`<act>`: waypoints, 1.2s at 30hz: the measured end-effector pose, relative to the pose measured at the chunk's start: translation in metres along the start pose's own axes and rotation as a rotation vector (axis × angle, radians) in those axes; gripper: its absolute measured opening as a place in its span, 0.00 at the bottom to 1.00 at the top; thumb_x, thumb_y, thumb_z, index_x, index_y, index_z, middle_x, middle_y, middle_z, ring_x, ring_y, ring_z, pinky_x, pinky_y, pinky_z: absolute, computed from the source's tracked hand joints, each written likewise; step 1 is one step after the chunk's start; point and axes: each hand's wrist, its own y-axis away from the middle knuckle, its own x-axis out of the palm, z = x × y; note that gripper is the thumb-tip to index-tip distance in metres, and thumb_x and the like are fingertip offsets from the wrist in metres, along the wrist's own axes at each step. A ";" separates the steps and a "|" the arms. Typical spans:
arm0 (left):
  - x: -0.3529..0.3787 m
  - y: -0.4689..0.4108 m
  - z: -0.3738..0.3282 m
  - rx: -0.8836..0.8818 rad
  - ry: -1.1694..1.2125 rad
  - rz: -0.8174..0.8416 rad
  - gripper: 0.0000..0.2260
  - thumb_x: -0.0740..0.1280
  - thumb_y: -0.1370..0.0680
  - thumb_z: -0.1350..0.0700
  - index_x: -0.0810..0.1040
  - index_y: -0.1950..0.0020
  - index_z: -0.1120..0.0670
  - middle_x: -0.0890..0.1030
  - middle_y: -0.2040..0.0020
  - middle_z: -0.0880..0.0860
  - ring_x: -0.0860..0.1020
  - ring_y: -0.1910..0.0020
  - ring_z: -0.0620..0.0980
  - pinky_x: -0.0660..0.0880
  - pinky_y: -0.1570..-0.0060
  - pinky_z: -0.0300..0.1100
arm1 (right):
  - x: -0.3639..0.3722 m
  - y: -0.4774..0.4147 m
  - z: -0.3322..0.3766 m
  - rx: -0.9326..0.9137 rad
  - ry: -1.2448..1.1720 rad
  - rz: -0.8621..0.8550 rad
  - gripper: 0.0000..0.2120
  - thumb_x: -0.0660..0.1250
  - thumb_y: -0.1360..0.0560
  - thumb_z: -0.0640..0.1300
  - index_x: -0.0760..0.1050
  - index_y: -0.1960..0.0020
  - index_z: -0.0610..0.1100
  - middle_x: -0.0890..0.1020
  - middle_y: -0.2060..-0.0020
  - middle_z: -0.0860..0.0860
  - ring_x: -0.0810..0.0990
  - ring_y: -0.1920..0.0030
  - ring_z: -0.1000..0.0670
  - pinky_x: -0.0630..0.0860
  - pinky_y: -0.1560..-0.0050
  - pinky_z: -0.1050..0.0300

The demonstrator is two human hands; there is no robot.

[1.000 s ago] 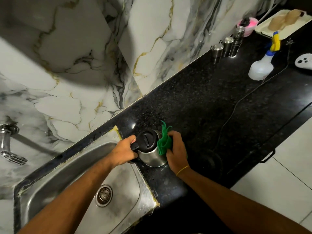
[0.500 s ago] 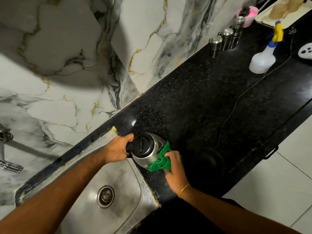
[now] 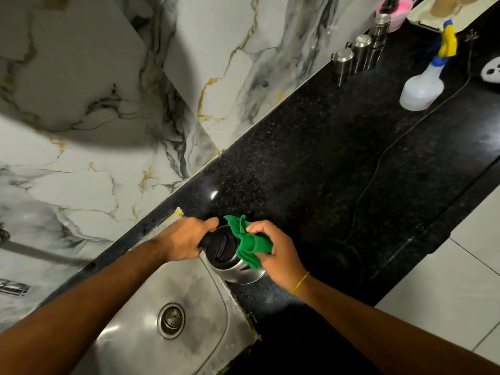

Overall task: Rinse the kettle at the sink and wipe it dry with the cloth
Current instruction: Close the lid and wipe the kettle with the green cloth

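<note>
My left hand [image 3: 186, 239] is wrapped tight around the black handle of the round stainless-steel kettle with a black lid [image 3: 230, 255], and my fingers cover most of that handle. My right hand [image 3: 276, 253] grips the crumpled bright green cloth [image 3: 250, 243] and presses it against the kettle's right side and lid edge; the cloth hides the spout side, so I cannot make out the spout. The kettle sits at the seam where the stainless-steel sink [image 3: 130, 336] meets the black speckled stone counter [image 3: 311, 163]; I cannot tell whether its base rests or is lifted. The round metal drain [image 3: 171, 320] lies below my left forearm. A chrome tap [image 3: 13, 286] is cut off at the left edge. Just right of the kettle a dark round base [image 3: 339, 257] barely shows against the counter, its thin cord [image 3: 378, 169] running away. Farther off stand a white spray bottle with a blue-and-yellow trigger [image 3: 423, 87] and three steel canisters [image 3: 361, 51]; a pink bowl [image 3: 396, 8] is cropped at the top.
</note>
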 end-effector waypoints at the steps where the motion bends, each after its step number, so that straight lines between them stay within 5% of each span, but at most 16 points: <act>1: -0.001 -0.001 0.000 0.011 -0.021 -0.005 0.20 0.69 0.30 0.60 0.63 0.48 0.44 0.71 0.67 0.44 0.75 0.68 0.51 0.66 0.67 0.42 | 0.000 0.005 0.000 -0.055 0.000 0.008 0.16 0.66 0.33 0.29 0.78 0.47 0.39 0.83 0.46 0.47 0.81 0.40 0.52 0.75 0.35 0.61; 7: -0.001 -0.004 0.004 0.060 -0.074 -0.007 0.20 0.70 0.31 0.58 0.64 0.46 0.45 0.71 0.66 0.46 0.79 0.65 0.55 0.64 0.66 0.41 | -0.002 0.020 -0.030 0.068 -0.006 -0.026 0.15 0.70 0.27 0.28 0.77 0.42 0.37 0.82 0.44 0.51 0.80 0.40 0.61 0.75 0.35 0.63; 11: 0.002 -0.005 0.007 0.077 -0.084 -0.023 0.19 0.69 0.31 0.57 0.65 0.46 0.45 0.70 0.65 0.45 0.79 0.65 0.55 0.65 0.65 0.41 | -0.004 0.001 -0.049 0.246 0.037 -0.057 0.08 0.67 0.22 0.32 0.78 0.45 0.40 0.85 0.53 0.47 0.82 0.51 0.54 0.79 0.43 0.47; 14: 0.004 -0.006 0.010 0.103 -0.092 -0.042 0.19 0.68 0.33 0.56 0.65 0.46 0.46 0.68 0.65 0.45 0.79 0.66 0.54 0.66 0.65 0.41 | 0.002 -0.021 -0.049 0.332 0.057 -0.061 0.09 0.66 0.22 0.34 0.77 0.44 0.43 0.86 0.52 0.46 0.85 0.48 0.48 0.80 0.43 0.45; 23: 0.006 -0.009 0.016 0.191 -0.090 -0.110 0.14 0.59 0.32 0.49 0.68 0.47 0.48 0.81 0.59 0.53 0.81 0.60 0.57 0.79 0.63 0.47 | 0.015 -0.041 -0.005 0.175 0.108 0.056 0.11 0.69 0.23 0.39 0.76 0.43 0.48 0.87 0.54 0.50 0.85 0.52 0.51 0.80 0.50 0.54; 29: 0.005 -0.009 0.009 0.212 -0.040 -0.163 0.14 0.59 0.30 0.50 0.72 0.45 0.50 0.82 0.57 0.52 0.81 0.57 0.54 0.80 0.59 0.46 | -0.001 -0.012 -0.004 -0.032 -0.024 0.150 0.17 0.69 0.29 0.33 0.78 0.43 0.46 0.84 0.41 0.54 0.81 0.36 0.56 0.77 0.33 0.60; 33: 0.002 -0.007 0.007 0.225 -0.037 -0.177 0.09 0.58 0.28 0.50 0.68 0.50 0.50 0.79 0.60 0.52 0.79 0.60 0.55 0.77 0.63 0.46 | -0.015 0.007 -0.041 0.091 -0.010 0.063 0.13 0.72 0.28 0.31 0.78 0.45 0.40 0.85 0.40 0.50 0.82 0.35 0.53 0.77 0.30 0.50; 36: 0.001 -0.006 0.006 0.236 -0.038 -0.183 0.08 0.59 0.28 0.51 0.68 0.50 0.50 0.78 0.61 0.51 0.78 0.60 0.54 0.76 0.64 0.44 | -0.021 0.004 -0.057 0.200 0.128 0.047 0.15 0.73 0.26 0.33 0.79 0.42 0.43 0.86 0.48 0.51 0.84 0.43 0.54 0.80 0.38 0.46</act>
